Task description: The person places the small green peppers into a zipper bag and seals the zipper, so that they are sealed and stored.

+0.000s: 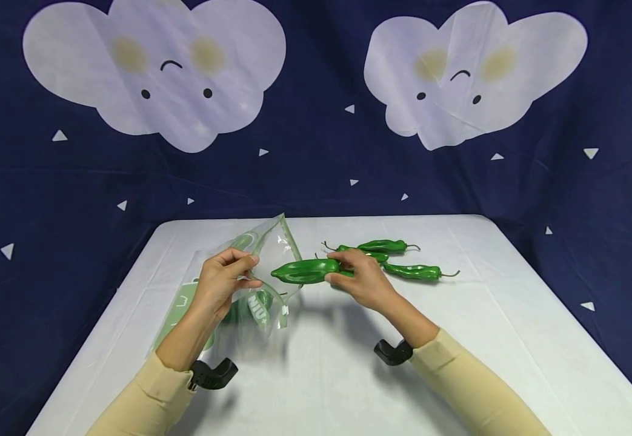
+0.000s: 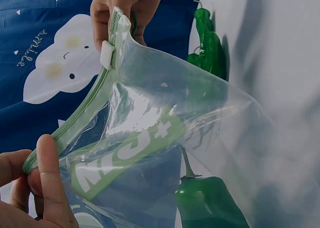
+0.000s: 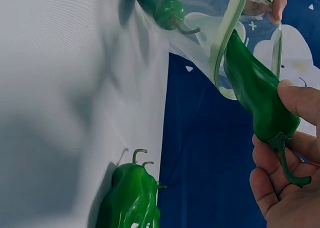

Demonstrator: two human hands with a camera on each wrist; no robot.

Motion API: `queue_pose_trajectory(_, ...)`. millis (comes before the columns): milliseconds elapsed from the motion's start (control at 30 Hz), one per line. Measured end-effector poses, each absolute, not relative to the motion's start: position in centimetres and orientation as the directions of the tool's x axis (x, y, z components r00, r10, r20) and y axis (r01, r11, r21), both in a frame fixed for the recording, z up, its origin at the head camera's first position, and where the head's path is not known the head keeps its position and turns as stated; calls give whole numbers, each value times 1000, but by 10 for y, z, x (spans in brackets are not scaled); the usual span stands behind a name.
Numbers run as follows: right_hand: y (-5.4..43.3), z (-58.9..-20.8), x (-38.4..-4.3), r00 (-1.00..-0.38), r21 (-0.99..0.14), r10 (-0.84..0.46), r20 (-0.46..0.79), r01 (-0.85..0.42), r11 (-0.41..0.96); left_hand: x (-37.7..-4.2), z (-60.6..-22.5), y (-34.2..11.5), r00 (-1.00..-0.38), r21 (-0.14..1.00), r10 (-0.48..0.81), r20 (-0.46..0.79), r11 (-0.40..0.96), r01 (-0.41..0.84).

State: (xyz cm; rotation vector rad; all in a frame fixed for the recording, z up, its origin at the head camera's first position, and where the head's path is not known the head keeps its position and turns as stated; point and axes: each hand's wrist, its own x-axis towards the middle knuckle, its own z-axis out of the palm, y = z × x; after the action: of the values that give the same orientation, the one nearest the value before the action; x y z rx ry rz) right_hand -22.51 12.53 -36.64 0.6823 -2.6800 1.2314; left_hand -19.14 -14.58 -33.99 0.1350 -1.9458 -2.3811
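Plastic bag [image 1: 259,307] lettered "NIU" is pinched by left hand [image 1: 220,281]; right hand [image 1: 366,281] grips pepper [image 1: 306,272]

Held pepper [image 1: 305,271]: deep glossy green, stem [image 3: 284,163] green. Bag [image 2: 145,118], at its 9 o'clock: clear film, pale-green edge strip [image 2: 85,108], green printed patches with white lettering; slider [image 2: 106,54] white. Loose peppers [image 1: 412,272], 2–3 o'clock of held pepper: green. Counter [image 1: 326,381]: white. Backdrop [image 1: 316,121], 12 o'clock: navy, white triangles [image 1: 60,135], pale lilac-white clouds [image 1: 168,36], yellowish cheeks, black eyes. Sleeves [image 1: 468,387], 5 and 7 o'clock: plain beige.
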Motion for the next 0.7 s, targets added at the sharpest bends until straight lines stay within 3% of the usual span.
queue_pose_trajectory(700,102,-360,-236,-838,-622,-404,367,-544,563,-192,-340,-146,-995,979,-97,-29,-206,-9)
